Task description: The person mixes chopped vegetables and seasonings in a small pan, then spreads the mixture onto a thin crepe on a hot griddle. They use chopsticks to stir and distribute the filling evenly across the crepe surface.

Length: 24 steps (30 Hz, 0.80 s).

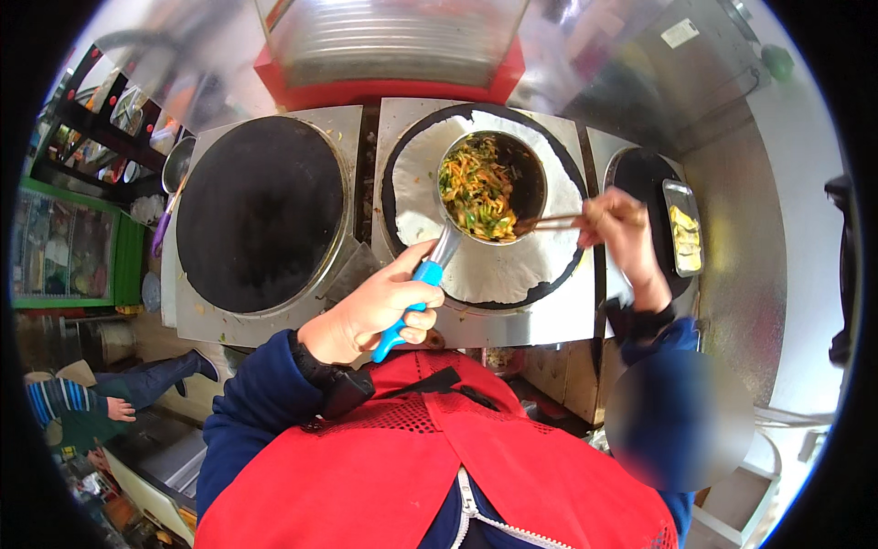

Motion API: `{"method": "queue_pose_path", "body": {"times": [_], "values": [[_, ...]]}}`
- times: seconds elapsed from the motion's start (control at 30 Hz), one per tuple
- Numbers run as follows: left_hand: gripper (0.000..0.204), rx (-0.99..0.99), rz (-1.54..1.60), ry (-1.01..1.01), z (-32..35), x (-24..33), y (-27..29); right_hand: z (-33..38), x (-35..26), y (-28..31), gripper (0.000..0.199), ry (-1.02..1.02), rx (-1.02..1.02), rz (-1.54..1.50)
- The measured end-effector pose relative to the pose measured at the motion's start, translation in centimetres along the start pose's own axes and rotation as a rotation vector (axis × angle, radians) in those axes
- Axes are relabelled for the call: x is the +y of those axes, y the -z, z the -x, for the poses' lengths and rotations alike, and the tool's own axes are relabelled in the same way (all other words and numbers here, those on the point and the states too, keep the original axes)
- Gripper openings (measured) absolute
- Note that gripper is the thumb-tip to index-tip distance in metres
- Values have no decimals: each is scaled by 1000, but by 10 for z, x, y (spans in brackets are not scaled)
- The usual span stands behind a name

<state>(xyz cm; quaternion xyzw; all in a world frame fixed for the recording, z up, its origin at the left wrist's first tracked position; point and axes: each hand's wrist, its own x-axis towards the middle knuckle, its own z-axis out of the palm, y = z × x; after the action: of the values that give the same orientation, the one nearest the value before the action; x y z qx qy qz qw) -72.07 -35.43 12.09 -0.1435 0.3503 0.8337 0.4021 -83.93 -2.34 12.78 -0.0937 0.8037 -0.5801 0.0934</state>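
Note:
My left hand (384, 306) is wrapped round the blue handle of a small round metal saucepan (448, 242), which is tilted over the right-hand griddle. Shredded, cooked-looking vegetables (477, 183), orange, green and yellow, fill the pan's left side, while its dark bottom shows on the right. Closed on a pair of chopsticks (558, 220), my right hand (620, 229) has their tips inside the pan's lower right rim. Below the pan, a thin pale round crepe (457, 274) covers most of the dark griddle (579, 174), its edge ragged. The pan hides the crepe's middle.
A second black griddle (261, 215) stands to the left. On the far right, a metal tray (677, 197) of yellow pieces rests on another dark round plate (640, 178). A purple-handled pan (163, 229) is at the left edge. Another person's hand (120, 409) shows at lower left.

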Motion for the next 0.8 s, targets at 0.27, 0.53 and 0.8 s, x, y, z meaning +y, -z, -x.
{"method": "queue_pose_path", "body": {"times": [0.27,0.53,0.8], "values": [[72,-3,43,-6,-5,-4,-26,49,52,-64,18,-212,661,-958],[71,-10,-52,42,2,0,-39,48,-5,-74,13,184,345,-129],[67,-97,-32,62,16,9,-35,44,-42,-49,8,231,97,139]]}}
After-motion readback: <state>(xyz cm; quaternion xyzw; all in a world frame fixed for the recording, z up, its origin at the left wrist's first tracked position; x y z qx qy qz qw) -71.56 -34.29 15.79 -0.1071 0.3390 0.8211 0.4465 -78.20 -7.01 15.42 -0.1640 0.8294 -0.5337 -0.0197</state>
